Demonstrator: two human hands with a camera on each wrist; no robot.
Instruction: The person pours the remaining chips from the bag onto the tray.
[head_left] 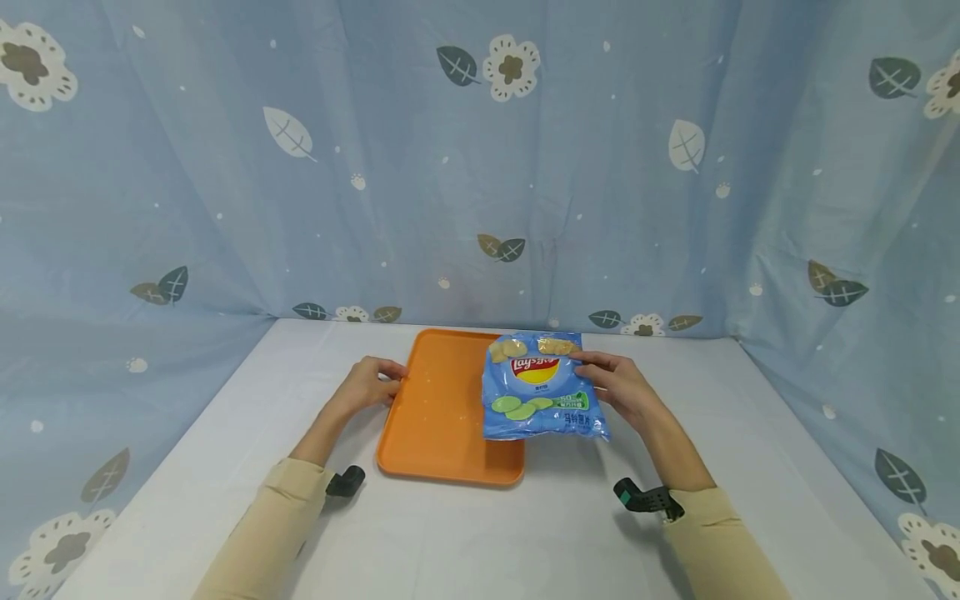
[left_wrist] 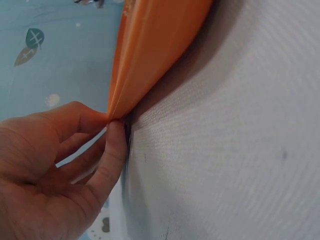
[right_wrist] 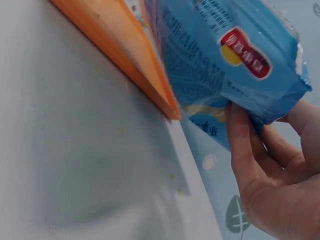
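Note:
An orange tray (head_left: 450,408) lies on the white table. My left hand (head_left: 369,385) is at its left edge, and in the left wrist view the thumb and fingers pinch the tray's rim (left_wrist: 131,75). A blue Lay's chip bag (head_left: 534,387) overlaps the right side of the tray, its printed front facing up. My right hand (head_left: 617,385) grips the bag's right edge. Seen from the right wrist, the bag (right_wrist: 200,55) is held between thumb and fingers beside the tray's edge (right_wrist: 150,90), and it hangs partly over it.
The white table (head_left: 450,542) extends around the tray on all sides. A blue curtain (head_left: 420,167) with leaves and flowers stands behind and at both sides. Each wrist wears a black strapped camera, such as the right one (head_left: 647,498).

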